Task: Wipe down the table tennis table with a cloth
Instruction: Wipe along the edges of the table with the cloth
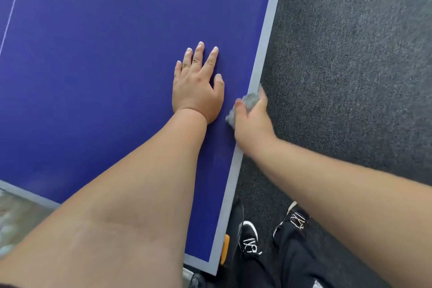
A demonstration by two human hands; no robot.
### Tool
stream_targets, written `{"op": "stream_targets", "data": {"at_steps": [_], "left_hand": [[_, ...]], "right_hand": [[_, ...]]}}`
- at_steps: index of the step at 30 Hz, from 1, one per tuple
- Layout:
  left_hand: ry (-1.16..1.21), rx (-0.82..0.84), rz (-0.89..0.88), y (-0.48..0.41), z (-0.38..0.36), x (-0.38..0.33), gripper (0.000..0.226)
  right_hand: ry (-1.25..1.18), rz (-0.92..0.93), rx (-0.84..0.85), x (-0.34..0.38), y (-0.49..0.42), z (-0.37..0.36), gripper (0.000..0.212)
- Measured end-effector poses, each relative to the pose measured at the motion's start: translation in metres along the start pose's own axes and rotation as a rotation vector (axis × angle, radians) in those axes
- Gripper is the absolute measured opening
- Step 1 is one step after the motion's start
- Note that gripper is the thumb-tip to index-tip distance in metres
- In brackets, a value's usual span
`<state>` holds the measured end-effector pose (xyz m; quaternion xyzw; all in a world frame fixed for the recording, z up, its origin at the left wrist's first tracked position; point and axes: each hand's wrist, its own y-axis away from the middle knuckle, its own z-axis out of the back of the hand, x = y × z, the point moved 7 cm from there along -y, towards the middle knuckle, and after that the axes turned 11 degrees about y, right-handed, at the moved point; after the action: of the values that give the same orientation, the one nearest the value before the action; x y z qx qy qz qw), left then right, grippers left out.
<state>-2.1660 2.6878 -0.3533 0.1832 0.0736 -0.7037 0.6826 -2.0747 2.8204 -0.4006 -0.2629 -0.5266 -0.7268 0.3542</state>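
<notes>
Both hands work near the long side edge of the dark blue, flat table tennis counter (105, 77). My left hand (196, 91) lies flat on it, fingers spread. My right hand (253, 124) grips the small crumpled grey cloth (249, 100), pressing it onto the pale grey border strip (265, 40) at the rim. I judge I am wiping this edge; next the cloth should run along the strip, pressed down so it does not slip off over the dark grey carpet (350, 65). Much blue surface lies open to my left, out to the thin white line (14, 4); the near corner sits beside my black shoes (250, 238).
</notes>
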Motion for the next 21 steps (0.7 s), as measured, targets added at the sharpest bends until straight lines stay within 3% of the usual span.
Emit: {"op": "stream_targets", "data": {"at_steps": [3, 6, 10, 12, 16, 21], "left_hand": [[-0.003, -0.027, -0.018, -0.004, -0.001, 0.003, 0.062], [-0.014, -0.036, -0.031, -0.002, -0.003, 0.003, 0.062], [-0.058, 0.034, -0.04, 0.007, 0.0, -0.004, 0.06], [-0.084, 0.09, -0.026, 0.032, -0.005, -0.006, 0.06], [-0.081, 0.123, -0.016, 0.125, -0.022, 0.003, 0.059], [-0.007, 0.186, 0.045, 0.2, -0.027, 0.032, 0.06]], "right_hand": [[0.062, 0.042, -0.073, 0.017, -0.025, 0.009, 0.068], [-0.048, 0.043, -0.051, -0.003, 0.019, -0.003, 0.067], [0.047, -0.14, 0.254, -0.071, 0.142, -0.038, 0.076], [0.074, -0.18, 0.331, -0.079, 0.16, -0.04, 0.08], [0.233, -0.158, 0.245, -0.052, 0.123, -0.024, 0.072], [0.129, -0.188, 0.254, -0.059, 0.139, -0.029, 0.07]]}}
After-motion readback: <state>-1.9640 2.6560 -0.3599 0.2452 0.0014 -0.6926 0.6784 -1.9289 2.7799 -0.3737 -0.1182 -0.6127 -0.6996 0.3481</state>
